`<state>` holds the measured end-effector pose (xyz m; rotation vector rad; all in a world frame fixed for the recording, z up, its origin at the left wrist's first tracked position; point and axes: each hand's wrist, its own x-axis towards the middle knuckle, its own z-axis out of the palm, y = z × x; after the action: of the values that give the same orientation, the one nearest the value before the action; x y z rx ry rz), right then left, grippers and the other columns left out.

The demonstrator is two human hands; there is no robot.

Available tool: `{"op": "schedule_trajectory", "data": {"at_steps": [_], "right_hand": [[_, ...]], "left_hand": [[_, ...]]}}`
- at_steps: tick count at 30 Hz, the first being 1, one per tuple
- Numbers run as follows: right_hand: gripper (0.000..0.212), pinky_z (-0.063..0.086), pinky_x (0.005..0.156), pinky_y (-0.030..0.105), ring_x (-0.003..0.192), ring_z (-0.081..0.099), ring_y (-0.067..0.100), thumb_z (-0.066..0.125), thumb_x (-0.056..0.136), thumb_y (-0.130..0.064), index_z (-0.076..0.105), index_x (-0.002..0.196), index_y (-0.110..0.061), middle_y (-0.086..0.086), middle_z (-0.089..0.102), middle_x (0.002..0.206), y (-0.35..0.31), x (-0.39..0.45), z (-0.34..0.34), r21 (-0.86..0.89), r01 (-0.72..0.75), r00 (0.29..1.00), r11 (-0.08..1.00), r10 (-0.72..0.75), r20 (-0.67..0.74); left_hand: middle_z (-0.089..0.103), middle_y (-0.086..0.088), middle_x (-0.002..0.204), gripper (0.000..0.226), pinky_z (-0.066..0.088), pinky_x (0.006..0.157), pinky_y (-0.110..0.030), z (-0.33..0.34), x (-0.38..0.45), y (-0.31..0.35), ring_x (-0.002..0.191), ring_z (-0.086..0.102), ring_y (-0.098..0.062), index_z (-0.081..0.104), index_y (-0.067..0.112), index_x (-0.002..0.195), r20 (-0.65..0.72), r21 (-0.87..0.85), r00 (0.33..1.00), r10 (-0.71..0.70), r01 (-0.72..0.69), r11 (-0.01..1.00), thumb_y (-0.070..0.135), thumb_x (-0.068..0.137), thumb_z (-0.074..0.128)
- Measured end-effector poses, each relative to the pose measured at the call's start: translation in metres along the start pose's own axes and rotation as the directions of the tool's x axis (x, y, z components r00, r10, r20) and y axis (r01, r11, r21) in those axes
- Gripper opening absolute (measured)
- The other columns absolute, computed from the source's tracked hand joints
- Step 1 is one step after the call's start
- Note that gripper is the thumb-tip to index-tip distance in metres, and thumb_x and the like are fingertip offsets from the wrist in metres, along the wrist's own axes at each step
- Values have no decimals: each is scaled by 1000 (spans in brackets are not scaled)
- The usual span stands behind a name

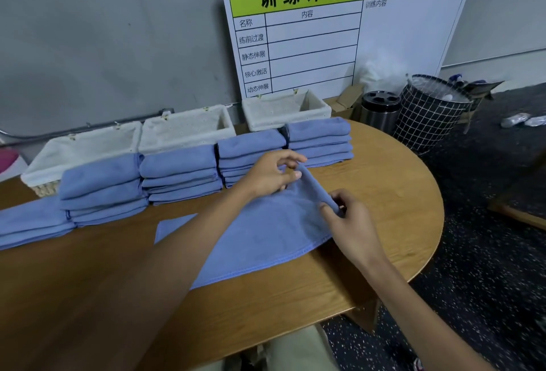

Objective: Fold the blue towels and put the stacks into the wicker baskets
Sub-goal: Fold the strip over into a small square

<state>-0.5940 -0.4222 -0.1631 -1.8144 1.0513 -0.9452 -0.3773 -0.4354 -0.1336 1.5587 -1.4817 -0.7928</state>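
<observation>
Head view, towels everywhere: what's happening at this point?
A person is folding an open blue towel on the round wooden table. The left hand and right hand pinch its right edge, lifted off the table. Stacks of folded blue towels sit before three white-lined wicker baskets, which hold no towels.

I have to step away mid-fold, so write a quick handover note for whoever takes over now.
Left hand: pinches the far end of the open blue towel's right edge.
Right hand: pinches the near end of that edge, lifted into a fold.
Done: four folded towel stacks in a row, plus a lower pile at far left.
The three lined wicker baskets behind them hold no towels.
Left: finish this fold, stack it, move stacks into baskets.
</observation>
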Motion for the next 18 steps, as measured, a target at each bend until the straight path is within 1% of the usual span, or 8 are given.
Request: {"op": "schedule_trajectory", "data": {"at_steps": [2,4,6,8,10,12,15,18], "right_hand": [[9,41,57,27,59,51,12,63,91,-16,61,84,-19,0,62,70,-15,-4,9,40,66,998,997,-65,-21],[9,44,60,27,65,57,10,63,91,-15,64,86,-22,-6,65,74,-30,-9,19,79,123,992,989,-121,-19],[9,47,64,32,73,61,11,64,91,-16,66,90,-24,-8,67,80,-45,-14,33,72,186,983,980,-186,-4],[10,47,62,32,72,61,11,66,90,-16,66,90,-25,-7,66,80,-59,-18,49,41,255,967,966,-255,7],[10,46,60,29,71,61,12,68,89,-15,68,92,-25,-7,66,81,-75,-23,67,16,317,948,948,-317,23],[9,44,60,26,73,60,12,69,89,-16,69,95,-22,-6,66,85,-90,-29,86,-7,362,931,932,-361,44],[5,40,61,21,74,56,10,70,89,-16,68,93,-19,-8,61,84,-109,-39,115,-21,425,902,905,-421,96],[2,40,63,20,77,53,7,68,89,-16,66,89,-18,-8,59,84,-115,-47,146,-67,494,865,867,-482,143]], "left_hand": [[65,-6,108,27,46,50,-20,-10,-12,5,51,58,-13,65,12,121,-33,-113,997,-66,62,992,1,98,58],[65,-8,111,26,57,62,-29,-23,-27,12,70,69,-23,65,18,122,-17,-297,988,-155,143,944,9,102,50],[64,-12,116,30,59,71,-38,-43,-44,17,86,71,-30,63,21,124,37,-499,978,-207,198,844,27,106,41],[63,-14,113,45,58,67,-37,-66,-61,21,86,70,-27,63,20,124,32,-586,974,-223,199,785,45,106,30],[64,-16,109,59,54,62,-35,-89,-78,23,78,69,-24,63,19,122,-9,-593,972,-234,183,784,58,103,24],[67,-17,109,67,53,63,-34,-111,-95,24,77,67,-25,64,19,121,-36,-563,971,-238,177,807,65,101,20],[71,-15,107,66,56,64,-34,-137,-121,22,84,69,-26,63,18,120,-82,-532,962,-259,177,828,64,101,19],[71,-18,113,64,57,74,-39,-153,-143,9,97,70,-30,63,18,121,-116,-516,951,-287,189,836,63,101,22]]}}
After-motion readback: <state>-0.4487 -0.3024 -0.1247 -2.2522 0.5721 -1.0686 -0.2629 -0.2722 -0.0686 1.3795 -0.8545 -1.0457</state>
